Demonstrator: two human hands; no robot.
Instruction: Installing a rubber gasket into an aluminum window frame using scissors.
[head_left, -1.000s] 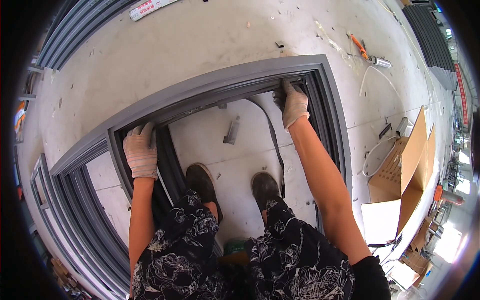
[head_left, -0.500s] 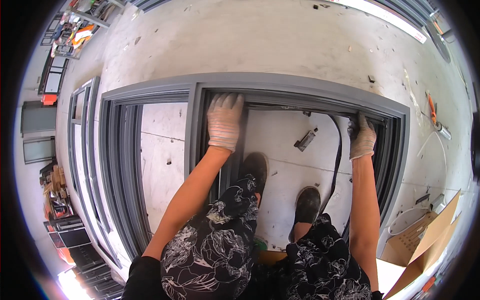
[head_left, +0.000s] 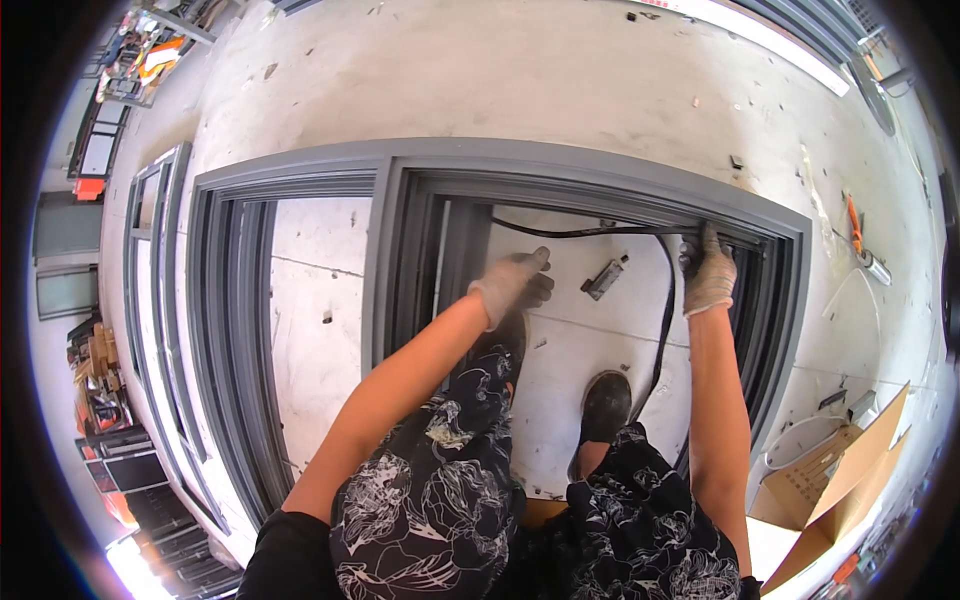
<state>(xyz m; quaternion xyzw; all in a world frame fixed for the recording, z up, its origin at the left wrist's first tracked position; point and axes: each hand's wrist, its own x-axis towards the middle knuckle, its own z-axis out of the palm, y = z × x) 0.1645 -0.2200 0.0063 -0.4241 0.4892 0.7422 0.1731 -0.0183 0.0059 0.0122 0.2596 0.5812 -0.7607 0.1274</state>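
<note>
A dark grey window or door frame point(head_left: 384, 200) with grooved inner channels surrounds my legs. A long black rubber strip point(head_left: 668, 310) runs along its far inner side, bends, and hangs down toward my right leg. My gloved right hand point(head_left: 710, 275) is closed at the far right inner corner, its fingers on the strip against the channel. The fingertips there are partly hidden. Over the opening, apart from the far bar, my gloved left hand point(head_left: 512, 285) is slightly blurred. Its thumb stands away from the half-curled fingers, and nothing shows in it.
Inside the frame's opening, a small dark and silver part point(head_left: 605, 278) lies on the concrete floor beside my shoe point(head_left: 606, 405). Another grey frame point(head_left: 160, 300) is at the left. An orange-handled tool point(head_left: 855, 225) and an open cardboard box point(head_left: 840, 470) lie at the right.
My left hand has left the frame's far channel and come nearer and to the right. The strip sags away from the far bar there. My right hand stays at the corner.
</note>
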